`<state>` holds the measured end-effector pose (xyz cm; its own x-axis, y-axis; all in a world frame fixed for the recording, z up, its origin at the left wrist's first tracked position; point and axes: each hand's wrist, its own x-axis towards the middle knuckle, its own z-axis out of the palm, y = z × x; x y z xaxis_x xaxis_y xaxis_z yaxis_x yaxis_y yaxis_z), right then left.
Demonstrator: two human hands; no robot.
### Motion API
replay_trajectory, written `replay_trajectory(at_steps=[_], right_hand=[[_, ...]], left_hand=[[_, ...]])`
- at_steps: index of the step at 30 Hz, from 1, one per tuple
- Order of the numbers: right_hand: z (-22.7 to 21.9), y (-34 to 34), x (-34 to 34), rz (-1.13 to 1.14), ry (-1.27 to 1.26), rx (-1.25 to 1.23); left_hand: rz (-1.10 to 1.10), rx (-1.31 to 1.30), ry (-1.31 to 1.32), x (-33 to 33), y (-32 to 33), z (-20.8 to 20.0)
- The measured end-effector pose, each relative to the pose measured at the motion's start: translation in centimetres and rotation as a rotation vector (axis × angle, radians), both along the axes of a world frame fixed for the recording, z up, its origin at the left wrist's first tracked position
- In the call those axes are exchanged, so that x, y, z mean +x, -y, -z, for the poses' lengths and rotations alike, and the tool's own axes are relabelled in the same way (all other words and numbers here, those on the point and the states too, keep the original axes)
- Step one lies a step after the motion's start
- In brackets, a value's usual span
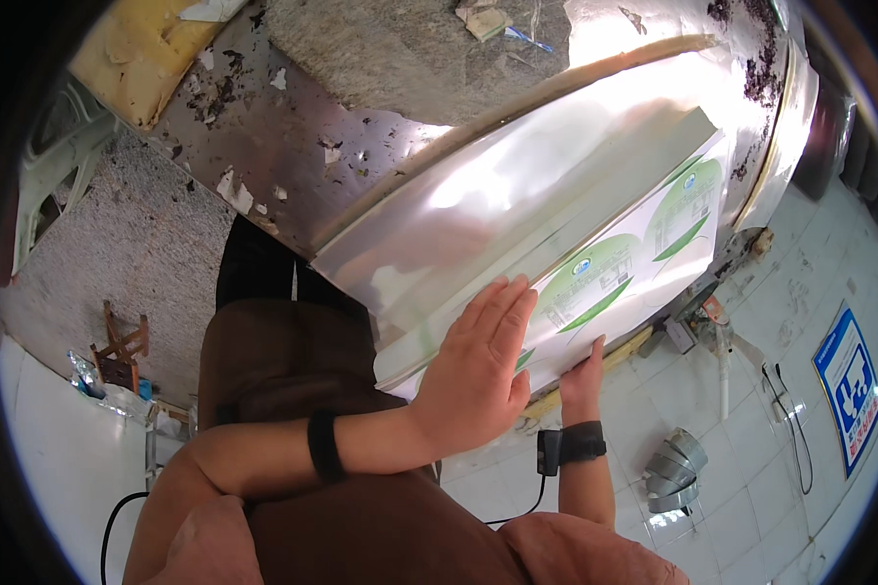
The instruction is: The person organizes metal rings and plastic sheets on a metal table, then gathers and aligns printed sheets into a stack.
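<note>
Two hands meet the green-and-white printed sheets point(644, 258) — left hand point(473, 375) flat, fingers nearly together; right hand point(583, 375) at the lower edge, grip unclear. Sheets run toward two o'clock, bench point(293, 146) toward eleven — press evenly, keeping edges aligned.

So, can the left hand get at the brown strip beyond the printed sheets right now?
Likely yes, with some stretching: the left hand is open at the printed sheets, and nothing seems to stand on the shiny surface between it and the brown strip.
</note>
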<state>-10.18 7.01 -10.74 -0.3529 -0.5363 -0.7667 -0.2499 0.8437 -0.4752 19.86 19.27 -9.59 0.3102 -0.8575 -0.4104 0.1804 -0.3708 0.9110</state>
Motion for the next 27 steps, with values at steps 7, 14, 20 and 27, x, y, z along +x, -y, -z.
replay_trajectory(at_steps=[7,14,20,27], right_hand=[[0.0,-0.1,-0.1,0.016,0.013,-0.003],[-0.3,0.1,0.3,0.049,0.119,0.007],[0.1,0.3,-2.5,0.106,0.234,0.035],[-0.6,-0.3,-0.6,-0.571,0.057,0.055]], left_hand=[[0.145,-0.003,0.120,-0.8,-0.3,-0.9],[0.211,-0.072,0.149,-1.2,-0.4,-0.5],[0.220,-0.131,0.228,-0.7,-0.5,-1.1],[0.242,-0.314,0.436,-2.5,-0.3,-2.7]])
